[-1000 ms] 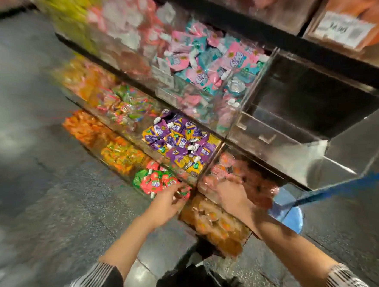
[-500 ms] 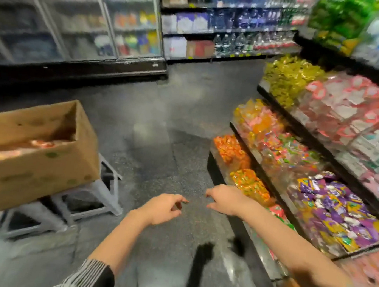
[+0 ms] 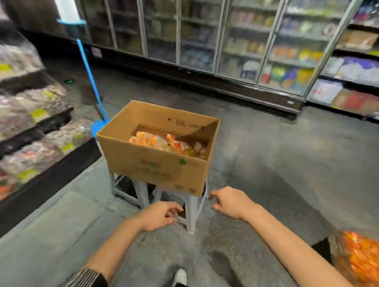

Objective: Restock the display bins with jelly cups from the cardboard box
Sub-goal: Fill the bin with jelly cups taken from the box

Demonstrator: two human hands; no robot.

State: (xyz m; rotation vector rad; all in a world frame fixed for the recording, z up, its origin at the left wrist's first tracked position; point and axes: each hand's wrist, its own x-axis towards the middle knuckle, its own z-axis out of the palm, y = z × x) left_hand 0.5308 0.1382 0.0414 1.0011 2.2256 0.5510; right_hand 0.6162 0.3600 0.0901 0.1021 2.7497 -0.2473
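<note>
Step in hand, we judge: reaching for a refill. Our left hand (image 3: 157, 215) and right hand (image 3: 230, 202) hang loosely curled, holding nothing, just short of the cardboard box (image 3: 158, 161) (matte, corrugated, open-topped). Jelly cups (image 3: 161, 142), glossy orange, lie beyond our fingers, inside it. Next: reach over the near wall and scoop.

A grocery shop aisle.
Beyond both hands stands a row of glass-door coolers (image 3: 214, 33) full of packaged goods; tiered display bins (image 3: 24, 118) of wrapped sweets run left of the left hand, and open shelves (image 3: 364, 72) stand far right.
</note>
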